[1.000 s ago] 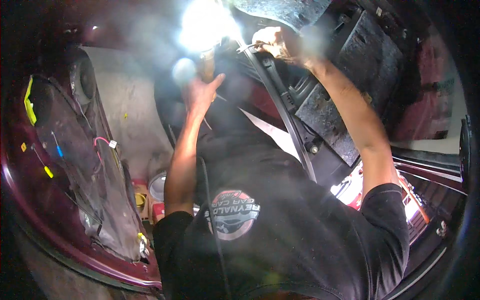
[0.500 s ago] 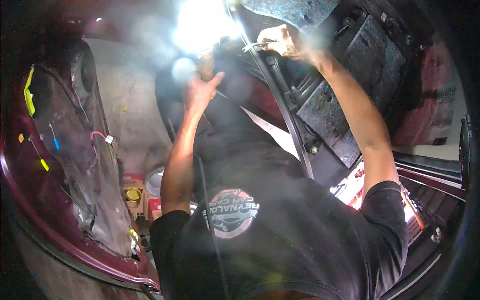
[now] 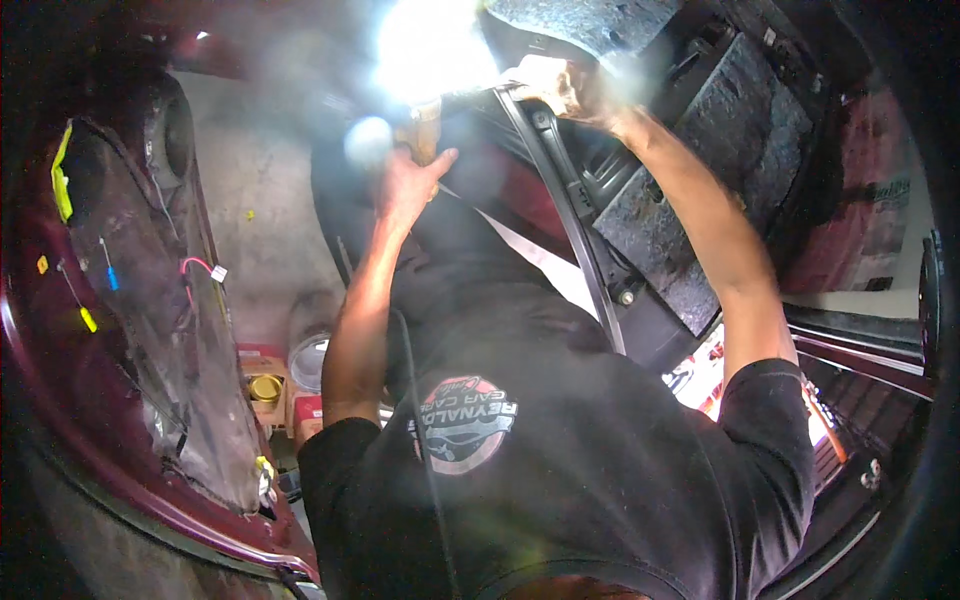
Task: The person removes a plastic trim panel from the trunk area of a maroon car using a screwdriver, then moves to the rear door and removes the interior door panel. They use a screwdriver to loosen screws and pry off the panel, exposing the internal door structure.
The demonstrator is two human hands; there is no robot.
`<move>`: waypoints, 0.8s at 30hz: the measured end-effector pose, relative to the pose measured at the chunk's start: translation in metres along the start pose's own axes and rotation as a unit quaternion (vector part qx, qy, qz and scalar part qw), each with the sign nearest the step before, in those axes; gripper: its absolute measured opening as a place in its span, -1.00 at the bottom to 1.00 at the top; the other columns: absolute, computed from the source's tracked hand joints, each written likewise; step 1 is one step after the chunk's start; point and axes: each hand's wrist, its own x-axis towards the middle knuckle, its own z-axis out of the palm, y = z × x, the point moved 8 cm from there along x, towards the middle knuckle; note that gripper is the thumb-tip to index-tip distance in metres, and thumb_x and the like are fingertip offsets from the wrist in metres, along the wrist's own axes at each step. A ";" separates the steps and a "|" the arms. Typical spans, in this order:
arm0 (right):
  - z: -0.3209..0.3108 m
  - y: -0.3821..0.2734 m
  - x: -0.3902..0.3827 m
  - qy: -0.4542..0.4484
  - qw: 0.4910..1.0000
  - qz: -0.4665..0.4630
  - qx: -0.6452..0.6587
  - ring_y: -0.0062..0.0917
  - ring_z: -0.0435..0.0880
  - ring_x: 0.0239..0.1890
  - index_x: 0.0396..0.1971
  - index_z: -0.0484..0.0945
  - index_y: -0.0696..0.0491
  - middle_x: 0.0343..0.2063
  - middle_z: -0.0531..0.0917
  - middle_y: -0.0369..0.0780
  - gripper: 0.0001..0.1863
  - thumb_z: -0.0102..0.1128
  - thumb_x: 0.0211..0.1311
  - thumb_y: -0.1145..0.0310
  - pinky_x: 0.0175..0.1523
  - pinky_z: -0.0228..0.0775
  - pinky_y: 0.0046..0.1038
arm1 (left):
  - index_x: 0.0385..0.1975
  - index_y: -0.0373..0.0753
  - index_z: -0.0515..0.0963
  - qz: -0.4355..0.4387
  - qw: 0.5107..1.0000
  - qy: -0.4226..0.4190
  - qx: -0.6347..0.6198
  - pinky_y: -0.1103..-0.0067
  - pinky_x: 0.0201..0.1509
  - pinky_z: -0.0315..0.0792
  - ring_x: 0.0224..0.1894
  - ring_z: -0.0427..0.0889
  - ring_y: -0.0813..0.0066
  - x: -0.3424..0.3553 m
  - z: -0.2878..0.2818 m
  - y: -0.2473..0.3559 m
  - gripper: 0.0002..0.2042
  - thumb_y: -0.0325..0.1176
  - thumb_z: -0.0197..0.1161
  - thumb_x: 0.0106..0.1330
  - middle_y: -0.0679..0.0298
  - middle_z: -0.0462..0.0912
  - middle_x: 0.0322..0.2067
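My left hand (image 3: 405, 185) grips the tan handle (image 3: 425, 128) of a bright work light (image 3: 430, 45), its thumb pointing up along the handle. The glare washes out the area above it. My right hand (image 3: 560, 88) is closed on a thin metal tool (image 3: 513, 84), partly lost in glare, at the upper end of a long black trim strip (image 3: 555, 175). A bolt (image 3: 627, 298) shows beside the strip's lower part, next to a dark speckled panel (image 3: 665, 240). My black T-shirt with a round logo fills the lower middle.
At left stands an open maroon door (image 3: 40, 350) with its inner panel off, showing a round dark opening, wires and coloured clips. Cardboard boxes (image 3: 265, 365) and a gold can (image 3: 265, 390) sit below beside it. A sill (image 3: 850, 350) runs at right.
My right hand has shifted slightly, with the tool's tip now higher on the trim strip and nearer the glare. My left hand and the light have moved a little to the right.
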 end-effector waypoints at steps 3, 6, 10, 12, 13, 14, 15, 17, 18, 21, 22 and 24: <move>0.019 0.015 -0.006 -0.003 0.998 0.012 0.058 -0.40 0.61 -0.12 -0.15 0.65 -0.09 -0.13 0.64 -0.29 -0.79 0.12 0.27 0.30 0.01 0.46 -0.39 | -0.30 -0.46 0.59 0.028 0.999 0.011 0.027 0.39 -0.43 0.48 -0.59 0.61 0.38 -0.001 -0.005 0.003 -0.43 0.07 0.43 0.09 0.17 0.62 -0.63; 0.052 0.029 -0.003 -0.087 0.983 0.072 0.147 -0.37 0.61 -0.12 -0.15 0.66 -0.07 -0.15 0.65 -0.26 -0.77 0.14 0.24 0.29 0.03 0.46 -0.36 | -0.29 -0.40 0.61 0.069 0.997 -0.006 -0.024 0.41 -0.40 0.47 -0.55 0.62 0.39 0.015 0.006 -0.021 -0.48 0.04 0.43 0.11 0.18 0.61 -0.63; 0.069 0.051 -0.002 -0.172 0.936 0.215 0.219 -0.33 0.61 -0.18 -0.17 0.66 0.01 -0.22 0.66 -0.19 -0.76 0.15 0.24 0.28 -0.01 0.46 -0.33 | -0.22 -0.36 0.59 0.070 0.993 -0.018 -0.091 0.44 -0.38 0.46 -0.52 0.60 0.41 0.007 0.009 -0.014 -0.55 -0.04 0.41 0.16 0.20 0.61 -0.58; 0.047 0.052 -0.015 -0.131 0.926 0.276 0.222 -0.35 0.62 -0.23 -0.16 0.65 0.03 -0.25 0.66 -0.17 -0.76 0.13 0.26 0.28 -0.06 0.47 -0.34 | -0.20 -0.35 0.58 0.102 0.988 -0.020 -0.115 0.45 -0.39 0.46 -0.50 0.60 0.42 0.005 0.012 -0.013 -0.57 -0.07 0.39 0.17 0.22 0.60 -0.54; 0.035 0.052 -0.024 -0.110 0.918 0.305 0.227 -0.35 0.62 -0.25 -0.16 0.65 0.04 -0.26 0.66 -0.16 -0.76 0.13 0.27 0.28 -0.08 0.48 -0.35 | -0.19 -0.35 0.58 0.114 0.985 -0.025 -0.125 0.46 -0.39 0.46 -0.50 0.59 0.42 0.005 0.014 -0.013 -0.58 -0.08 0.39 0.18 0.22 0.60 -0.53; 0.028 0.048 -0.025 -0.088 0.911 0.326 0.237 -0.36 0.63 -0.27 -0.16 0.65 0.05 -0.28 0.66 -0.15 -0.76 0.12 0.29 0.28 -0.10 0.48 -0.35 | -0.18 -0.34 0.57 0.120 0.984 -0.027 -0.131 0.47 -0.39 0.46 -0.49 0.59 0.42 0.005 0.011 -0.014 -0.59 -0.10 0.38 0.19 0.23 0.60 -0.51; 0.016 0.052 -0.033 -0.068 0.902 0.351 0.242 -0.37 0.63 -0.30 -0.16 0.64 0.06 -0.29 0.66 -0.15 -0.76 0.11 0.30 0.28 -0.13 0.48 -0.36 | -0.17 -0.34 0.56 0.128 0.982 -0.033 -0.137 0.48 -0.39 0.46 -0.48 0.59 0.42 0.009 0.011 -0.011 -0.60 -0.11 0.37 0.20 0.23 0.60 -0.49; -0.015 0.041 -0.067 -0.037 0.871 0.424 0.244 -0.38 0.64 -0.34 -0.16 0.64 0.09 -0.32 0.66 -0.13 -0.76 0.10 0.32 0.29 -0.17 0.49 -0.37 | -0.15 -0.33 0.55 0.152 0.976 -0.077 -0.136 0.50 -0.40 0.46 -0.47 0.58 0.43 0.014 0.029 -0.003 -0.62 -0.14 0.36 0.22 0.25 0.59 -0.46; -0.024 0.041 -0.062 -0.016 0.864 0.433 0.255 -0.39 0.64 -0.37 -0.16 0.63 0.10 -0.33 0.66 -0.12 -0.75 0.10 0.33 0.29 -0.20 0.50 -0.37 | -0.14 -0.33 0.55 0.161 0.976 -0.069 -0.132 0.50 -0.40 0.46 -0.46 0.58 0.43 0.017 0.023 -0.003 -0.63 -0.16 0.35 0.23 0.25 0.59 -0.45; -0.056 0.019 -0.075 0.029 0.826 0.489 0.279 -0.41 0.66 -0.43 -0.15 0.62 0.13 -0.38 0.66 -0.10 -0.75 0.08 0.37 0.29 -0.27 0.51 -0.39 | -0.10 -0.32 0.53 0.183 0.972 -0.086 -0.122 0.53 -0.40 0.46 -0.45 0.57 0.43 0.025 0.032 0.004 -0.65 -0.21 0.33 0.25 0.27 0.59 -0.40; -0.076 0.010 -0.077 0.038 0.809 0.511 0.287 -0.42 0.66 -0.46 -0.15 0.62 0.14 -0.39 0.66 -0.09 -0.75 0.07 0.38 0.29 -0.29 0.51 -0.39 | -0.09 -0.32 0.52 0.189 0.970 -0.089 -0.121 0.54 -0.41 0.46 -0.44 0.57 0.43 0.026 0.034 0.006 -0.66 -0.22 0.33 0.26 0.28 0.58 -0.38; -0.115 -0.002 -0.085 0.049 0.774 0.558 0.295 -0.43 0.67 -0.50 -0.15 0.61 0.16 -0.42 0.66 -0.07 -0.74 0.06 0.40 0.30 -0.34 0.52 -0.40 | -0.07 -0.31 0.51 0.207 0.967 -0.090 -0.119 0.56 -0.41 0.46 -0.43 0.56 0.44 0.030 0.033 0.012 -0.67 -0.25 0.31 0.28 0.29 0.58 -0.35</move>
